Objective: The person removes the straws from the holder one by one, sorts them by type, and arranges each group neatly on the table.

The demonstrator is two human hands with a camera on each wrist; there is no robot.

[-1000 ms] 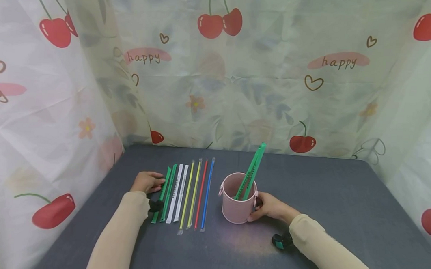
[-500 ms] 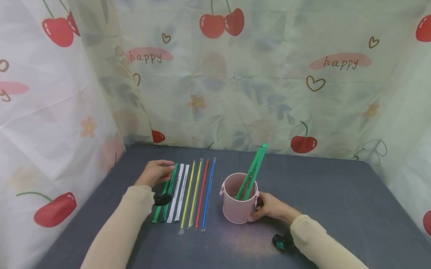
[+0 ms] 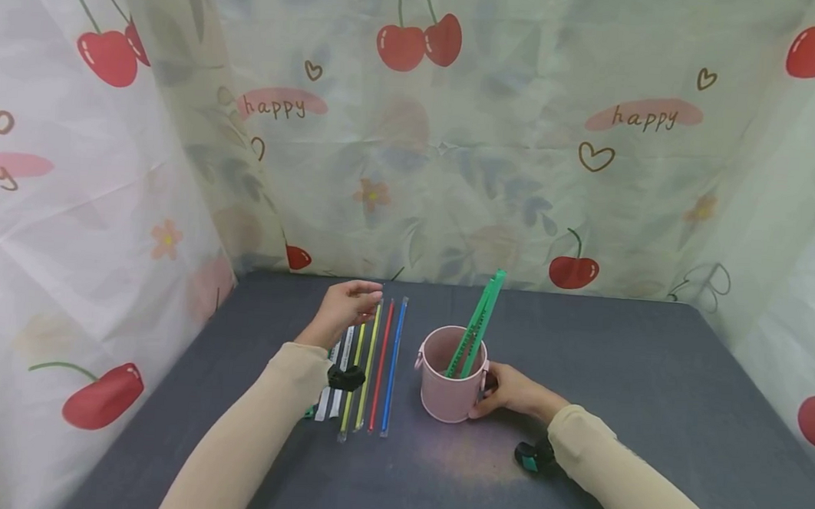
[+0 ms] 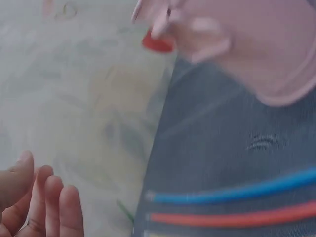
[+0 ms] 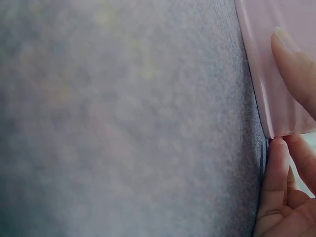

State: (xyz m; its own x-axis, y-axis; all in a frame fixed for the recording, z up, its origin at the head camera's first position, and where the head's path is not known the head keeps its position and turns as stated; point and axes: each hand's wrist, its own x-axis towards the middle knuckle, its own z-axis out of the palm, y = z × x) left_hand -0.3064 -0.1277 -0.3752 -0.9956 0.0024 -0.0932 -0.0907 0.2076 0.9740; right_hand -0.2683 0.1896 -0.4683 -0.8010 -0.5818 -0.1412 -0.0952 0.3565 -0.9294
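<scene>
My left hand [image 3: 342, 309] hovers above the far ends of a row of wrapped straws, fingers loosely extended and holding nothing. In the left wrist view its fingertips stand apart from the thumb. Under and beside it lie white straws [image 3: 337, 401], yellow straws [image 3: 371, 352], a red straw [image 3: 381, 368] and a blue straw [image 3: 394, 369]; green ones are mostly hidden by the arm. My right hand [image 3: 516, 391] grips the lower right side of a small pink bucket [image 3: 450, 401], thumb on its wall in the right wrist view. Green-wrapped straws [image 3: 488, 305] lean inside the bucket.
The dark grey table [image 3: 603, 349] carries the row left of the bucket. A patterned cloth [image 3: 481, 174] encloses its back and sides. Black wrist straps [image 3: 346, 377] sit on both forearms.
My left hand has moved from the green straws at the row's left end, right and away from me, over the yellow ones. The right hand and bucket stay put.
</scene>
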